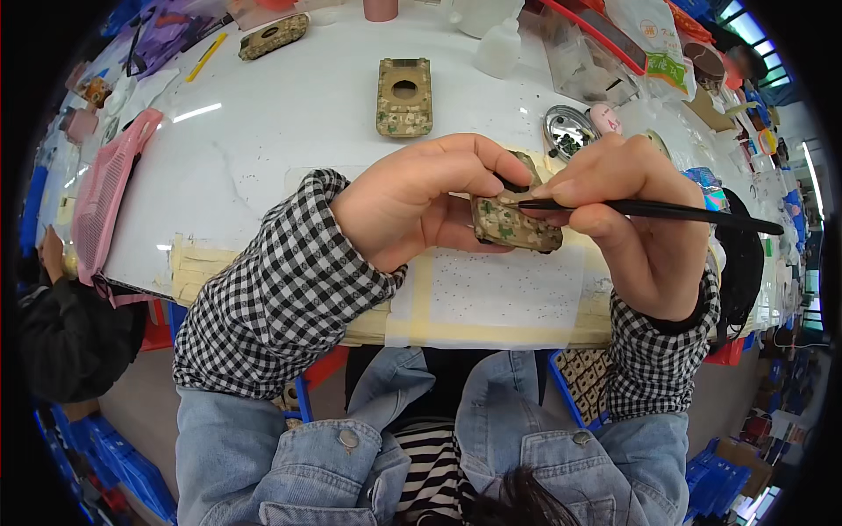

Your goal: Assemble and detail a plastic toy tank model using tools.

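Observation:
My left hand (pixel 430 197) is closed around a camouflage-patterned casing (pixel 516 226), holding it tilted above the table. The casing has a round dark opening, partly covered by my fingers. In my right hand (pixel 645 215) is a pair of slim black tweezers (pixel 693 210), gripped like a pen. Their pointed tip meets the casing's face beside my left thumb. Whether the tip pinches anything is too small to tell. Beneath both hands, a white sheet (pixel 504 294) sprinkled with tiny dark specks is taped to the table.
A similar casing (pixel 405 116) lies farther back, another (pixel 274 37) at far left. Near my right hand sits a round clear dish (pixel 572 131) with small dark pieces. A pink mesh pouch (pixel 110 197) and yellow pen (pixel 206 58) lie left. Blue trays (pixel 570 390) of casings stand below the table edge.

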Action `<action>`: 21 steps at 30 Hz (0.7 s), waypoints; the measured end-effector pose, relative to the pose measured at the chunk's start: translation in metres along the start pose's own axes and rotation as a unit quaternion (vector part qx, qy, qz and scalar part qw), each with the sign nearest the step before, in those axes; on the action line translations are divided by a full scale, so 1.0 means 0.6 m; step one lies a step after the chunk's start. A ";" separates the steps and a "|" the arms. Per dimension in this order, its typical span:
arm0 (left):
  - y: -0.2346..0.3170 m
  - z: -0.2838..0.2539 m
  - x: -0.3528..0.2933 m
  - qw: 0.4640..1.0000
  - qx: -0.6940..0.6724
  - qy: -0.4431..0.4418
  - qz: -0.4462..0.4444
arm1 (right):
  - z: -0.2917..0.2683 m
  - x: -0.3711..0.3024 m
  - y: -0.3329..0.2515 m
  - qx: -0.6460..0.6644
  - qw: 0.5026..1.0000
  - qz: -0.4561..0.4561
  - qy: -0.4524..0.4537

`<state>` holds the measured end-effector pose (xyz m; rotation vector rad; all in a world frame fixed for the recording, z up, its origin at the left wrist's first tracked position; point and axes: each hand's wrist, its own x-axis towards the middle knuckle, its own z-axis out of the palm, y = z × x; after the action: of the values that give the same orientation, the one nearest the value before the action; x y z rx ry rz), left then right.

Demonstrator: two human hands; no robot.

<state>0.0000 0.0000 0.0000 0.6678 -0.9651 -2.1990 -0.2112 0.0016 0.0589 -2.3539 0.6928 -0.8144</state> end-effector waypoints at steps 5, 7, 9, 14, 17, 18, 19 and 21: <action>-0.001 0.001 0.000 1.000 0.000 -0.002 0.006 | -0.001 0.000 -0.001 -0.001 1.000 -0.001 0.002; 0.000 0.001 0.000 1.000 0.002 -0.001 0.002 | -0.001 0.001 -0.001 -0.018 1.000 -0.005 -0.004; 0.001 0.001 -0.001 1.000 0.005 0.001 0.001 | -0.002 0.002 -0.001 -0.026 1.000 -0.007 -0.009; 0.000 0.000 -0.001 1.000 0.005 0.001 0.001 | 0.002 0.001 -0.002 -0.014 1.000 0.003 -0.004; 0.000 -0.002 -0.001 1.000 0.001 -0.005 0.004 | 0.002 0.001 -0.002 -0.013 1.000 0.005 -0.001; 0.000 -0.002 -0.002 1.000 0.002 -0.005 0.004 | 0.003 0.001 -0.002 -0.014 1.000 0.004 -0.002; 0.000 -0.002 -0.002 1.000 0.003 -0.005 0.004 | 0.002 0.001 -0.002 -0.016 1.000 0.002 -0.003; 0.000 -0.002 -0.003 1.000 0.004 -0.005 0.004 | 0.002 0.002 -0.002 -0.017 1.000 0.000 -0.005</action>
<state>0.0018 0.0007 -0.0002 0.6553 -0.9802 -2.1954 -0.2091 0.0021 0.0590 -2.3869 0.7068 -0.7970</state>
